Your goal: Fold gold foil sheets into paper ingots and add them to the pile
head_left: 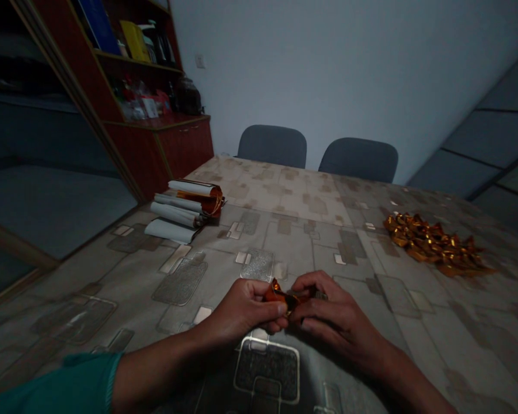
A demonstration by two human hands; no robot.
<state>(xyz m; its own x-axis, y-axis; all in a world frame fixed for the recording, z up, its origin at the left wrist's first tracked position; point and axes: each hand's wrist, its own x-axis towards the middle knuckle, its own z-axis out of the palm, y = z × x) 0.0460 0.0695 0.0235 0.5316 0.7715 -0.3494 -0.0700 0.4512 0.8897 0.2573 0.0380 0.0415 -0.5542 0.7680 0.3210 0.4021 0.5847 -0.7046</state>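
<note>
Between my two hands, just above the near part of the table, is a small folded piece of shiny gold-orange foil paper [277,295]. My left hand [252,306] pinches its left side, thumb on top and fingers curled beneath. On the other side my right hand [330,313] has its fingers bent round the right end, which they partly hide. Several folded gold foil pieces [431,241] sit grouped at the right of the table. Curled sheets of foil paper with pale backs [183,210] lie stacked at the left.
A patterned cloth [319,218] covers the table. Two grey chairs [271,145] stand at its far side, before a pale wall. At the back left is a red-brown cabinet [185,144] with shelves holding assorted items.
</note>
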